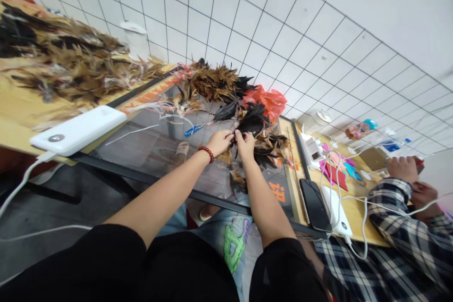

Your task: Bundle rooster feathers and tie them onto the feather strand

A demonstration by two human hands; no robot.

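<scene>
My left hand and my right hand meet over the glass tabletop, fingers pinched together at the base of a bunch of black feathers. The feathers fan out beyond my fingertips. Brown and black feathers lie right beside my right hand. A blue-handled tool rests left of my left hand, its working end too small to make out. Farther back sits a thick heap of brown feathers, with crumpled red plastic at its right.
White power banks with cables lie on both sides. A phone rests at the right edge. More feathers cover the left table. At right, a person in a plaid sleeve works near coloured pieces. A wire grid stands behind.
</scene>
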